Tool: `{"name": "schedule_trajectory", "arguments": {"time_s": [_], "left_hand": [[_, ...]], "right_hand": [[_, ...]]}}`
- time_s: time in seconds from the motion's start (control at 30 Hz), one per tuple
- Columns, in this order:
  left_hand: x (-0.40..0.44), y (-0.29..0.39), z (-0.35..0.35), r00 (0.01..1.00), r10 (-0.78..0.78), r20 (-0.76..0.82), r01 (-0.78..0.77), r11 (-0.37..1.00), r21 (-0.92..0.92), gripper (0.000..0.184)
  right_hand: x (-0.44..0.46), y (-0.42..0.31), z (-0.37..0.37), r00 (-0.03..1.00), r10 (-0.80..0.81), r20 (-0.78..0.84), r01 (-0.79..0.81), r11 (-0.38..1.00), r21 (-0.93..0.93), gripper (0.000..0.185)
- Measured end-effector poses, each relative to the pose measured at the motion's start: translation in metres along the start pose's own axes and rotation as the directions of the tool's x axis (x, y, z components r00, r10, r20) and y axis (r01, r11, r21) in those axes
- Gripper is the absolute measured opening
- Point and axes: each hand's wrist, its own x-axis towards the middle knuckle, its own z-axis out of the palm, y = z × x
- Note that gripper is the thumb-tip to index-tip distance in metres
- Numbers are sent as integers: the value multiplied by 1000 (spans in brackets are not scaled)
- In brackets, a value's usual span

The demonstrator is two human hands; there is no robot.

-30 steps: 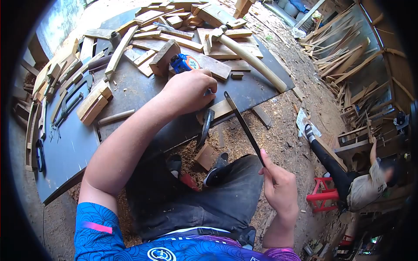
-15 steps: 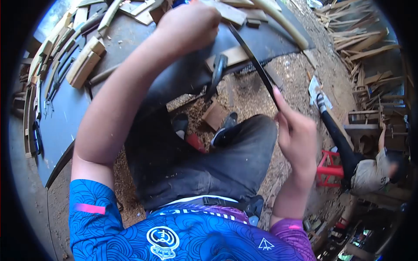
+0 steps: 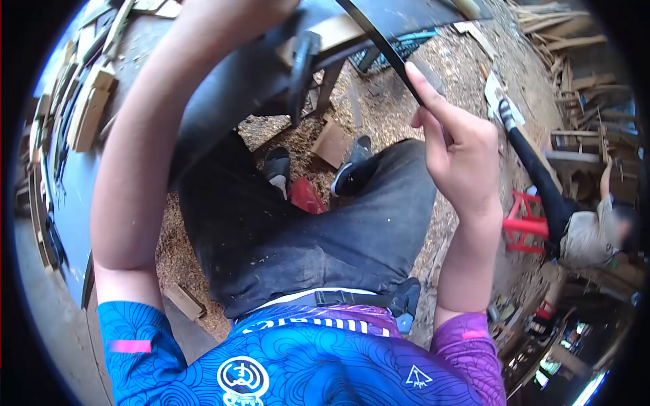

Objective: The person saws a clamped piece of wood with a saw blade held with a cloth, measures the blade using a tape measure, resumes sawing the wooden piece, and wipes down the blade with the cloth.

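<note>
My right hand (image 3: 464, 149) pinches the near end of a long, thin, dark flat strip (image 3: 380, 44), its index finger stretched along it. The strip slants up and left and leaves the view at the top. My left hand (image 3: 271, 8) is at the top edge, mostly cut off, so its fingers are hidden. Below it and to its right, a dark clamp (image 3: 305, 57) sits at the bench edge, against a pale wood piece (image 3: 337, 32). The dark bench top (image 3: 237, 88) lies under my left forearm.
Wooden pieces (image 3: 91, 108) are stacked along the bench's left side. Between my feet lie a wood block (image 3: 331, 143) and a red object (image 3: 307, 196) on shavings. To the right are a red stool (image 3: 527, 223), another person (image 3: 586, 237) and piled wood scraps (image 3: 575, 81).
The view has shifted, with the bench now higher and further left. My left hand has gone mostly out of the top of the frame. The right hand still grips the strip.
</note>
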Motion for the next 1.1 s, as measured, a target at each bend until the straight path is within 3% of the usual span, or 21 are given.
{"name": "schedule_trajectory", "arguments": {"time_s": [0.07, 0.1, 0.17, 0.2, 0.3, 0.4, 0.5, 0.53, 0.63, 0.7, 0.77, 0.8, 0.83, 0.9, 0.93, 0.97, 1.07, 1.1], "left_hand": [[2, 8, -8, 996, -59, 73, 58, 998, 11, 16], [5, -21, 17, 994, 53, -93, -49, 998, 47, 23], [8, -33, 21, 958, 131, -256, -104, 988, 114, 24], [10, -30, 14, 938, 92, -333, -66, 994, 88, 23], [16, -32, 5, 864, 11, -503, 25, 998, 65, 19], [18, -55, -1, 835, -114, -538, 176, 982, 66, 21], [19, -81, 0, 770, -56, -635, 216, 960, 178, 26], [19, -82, -3, 792, -135, -596, 260, 957, 128, 30], [20, -94, -5, 831, -126, -541, 253, 953, 167, 30], [22, -87, -8, 857, -232, -460, 293, 954, 66, 31], [23, -78, -10, 887, -142, -440, 155, 988, -6, 35], [21, -73, -13, 918, -12, -397, 22, 1000, 21, 50], [16, -66, -14, 961, 26, -275, -6, 997, 74, 65], [4, -62, -11, 988, 88, -126, -70, 987, 145, 73], [5, -62, -14, 995, 26, -99, -23, 999, 28, 74], [5, -63, -19, 994, 13, -113, -10, 1000, 26, 74], [8, -72, -31, 942, -183, -281, 226, 966, 129, 64], [10, -85, -31, 921, -150, -361, 209, 969, 132, 59]], "right_hand": [[-8, -1, -6, 999, 16, 40, -15, 999, -39, 61], [-19, -6, -18, 997, 24, 67, -16, 994, -106, 59], [-45, -3, -29, 996, 78, 51, -74, 994, -75, 57], [-36, -5, -29, 999, 31, 19, -30, 997, -67, 57], [-25, -15, -30, 992, 113, 55, -111, 993, -37, 56], [13, -5, -9, 997, 32, 77, -32, 999, 8, 60], [-2, -8, -18, 992, 63, 106, -59, 998, -32, 61], [-15, -10, -22, 995, 59, 81, -57, 998, -26, 61], [-42, -11, -36, 988, 137, 77, -136, 991, -16, 60], [-34, -5, -27, 989, 138, 59, -137, 990, -14, 60], [-6, -4, -13, 996, 78, 36, -80, 996, 50, 60], [0, -1, -8, 996, 89, 19, -90, 995, 49, 60], [6, 1, -2, 998, 63, 24, -64, 997, 52, 59], [4, 0, -3, 999, 25, 22, -27, 998, 58, 59], [-9, -1, -8, 997, 60, 42, -62, 997, 46, 61], [-24, -2, -15, 994, 89, 67, -91, 995, 30, 63], [-69, -8, -52, 981, 163, 106, -166, 986, 24, 61], [-80, -7, -63, 971, 198, 131, -205, 978, 39, 60]]}}
